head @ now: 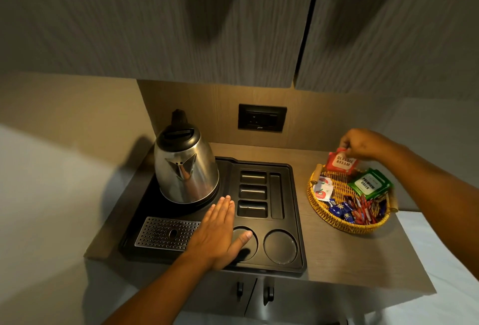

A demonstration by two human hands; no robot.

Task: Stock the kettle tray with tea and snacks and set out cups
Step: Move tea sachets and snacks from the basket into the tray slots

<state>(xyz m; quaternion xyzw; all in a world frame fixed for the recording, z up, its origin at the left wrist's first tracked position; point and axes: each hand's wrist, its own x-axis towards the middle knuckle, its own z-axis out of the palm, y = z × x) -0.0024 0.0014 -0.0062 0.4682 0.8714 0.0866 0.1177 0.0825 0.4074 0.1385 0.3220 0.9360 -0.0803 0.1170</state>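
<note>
At right of the frame, my right hand [363, 143] fingers are pinching a glossy red tea sachet [340, 161], hanging upright over the woven basket [321, 210]; my left hand [220, 231] is lying flat, released, on the black plastic tray [295, 195].

Both forearms are bare as far as the frame shows them, with no sleeve or cuff in view on either. The left hand [220, 231], at lower centre of the frame, carries no ring, watch or band, and its short, plain thumbnail shows. The right hand [363, 143], at the right edge, likewise shows no jewellery on its wrist or knuckles.
</note>
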